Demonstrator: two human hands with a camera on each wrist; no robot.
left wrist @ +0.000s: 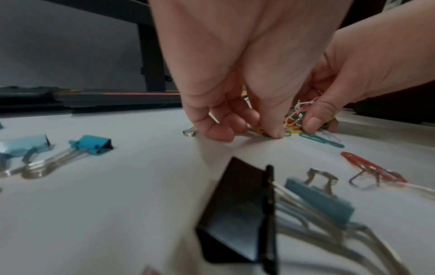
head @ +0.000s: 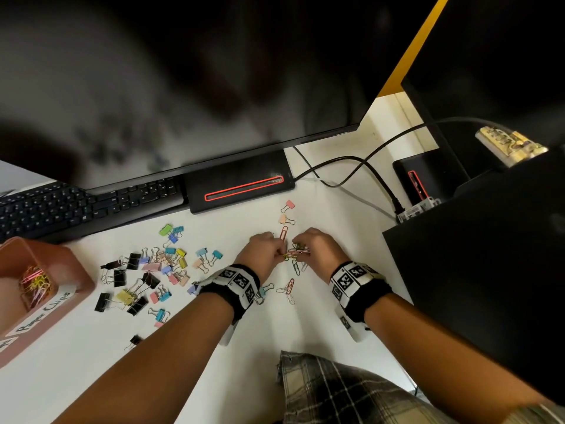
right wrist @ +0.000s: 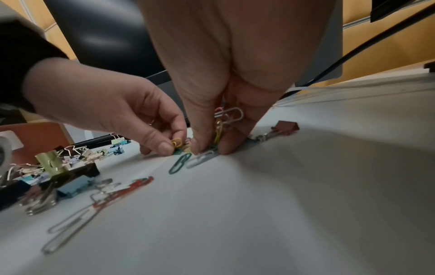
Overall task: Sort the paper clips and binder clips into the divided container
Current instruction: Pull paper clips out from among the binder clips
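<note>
A small bunch of coloured wire paper clips (right wrist: 220, 128) is gripped in the curled fingers of the right hand (head: 318, 250). A yellow paper clip (right wrist: 176, 143) is pinched by the left hand (head: 263, 255) just beside it. The brown divided container (head: 65, 270) lies far to the left, nearer the left hand, beyond the scattered binder clips (head: 146, 270).

Binder clips (head: 143, 270): painted bodies, shiny metal wire handles. Paper clips (head: 295, 266): coloured coated wire. Surface (head: 214, 347): smooth, matt white.
</note>
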